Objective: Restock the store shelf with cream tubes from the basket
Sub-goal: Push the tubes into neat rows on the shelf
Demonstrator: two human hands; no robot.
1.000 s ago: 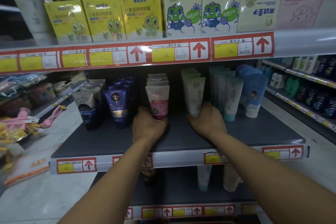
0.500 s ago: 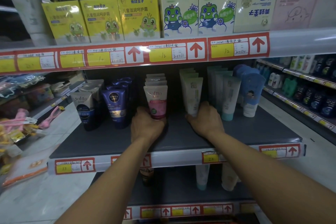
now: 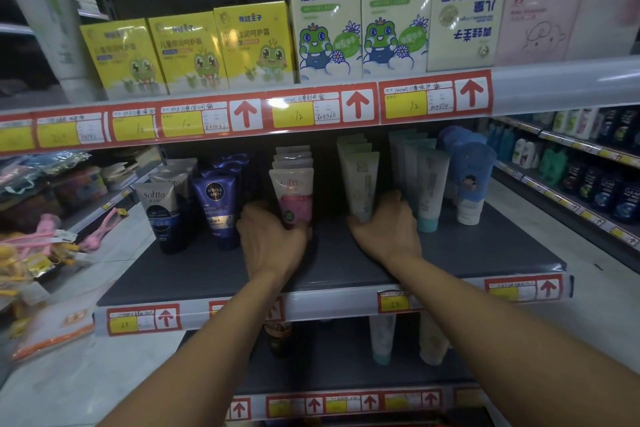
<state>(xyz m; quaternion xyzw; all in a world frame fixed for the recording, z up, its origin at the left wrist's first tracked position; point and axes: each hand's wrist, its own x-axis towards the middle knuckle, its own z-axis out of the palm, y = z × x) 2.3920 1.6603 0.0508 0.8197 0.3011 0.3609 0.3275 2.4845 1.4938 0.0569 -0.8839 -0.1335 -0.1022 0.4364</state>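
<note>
Your left hand (image 3: 272, 237) still grips the base of the front pink Softto tube (image 3: 293, 196) on the grey shelf (image 3: 332, 263); your right hand (image 3: 386, 230) still clasps the pale green tube (image 3: 360, 184) just right. Neither has moved.

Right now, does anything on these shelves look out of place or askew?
Yes. On the top shelf, the third tall cream box stands upside down: its print and frog are inverted, unlike the two upright boxes to its left. The tube rows on the middle shelf look orderly.
</note>
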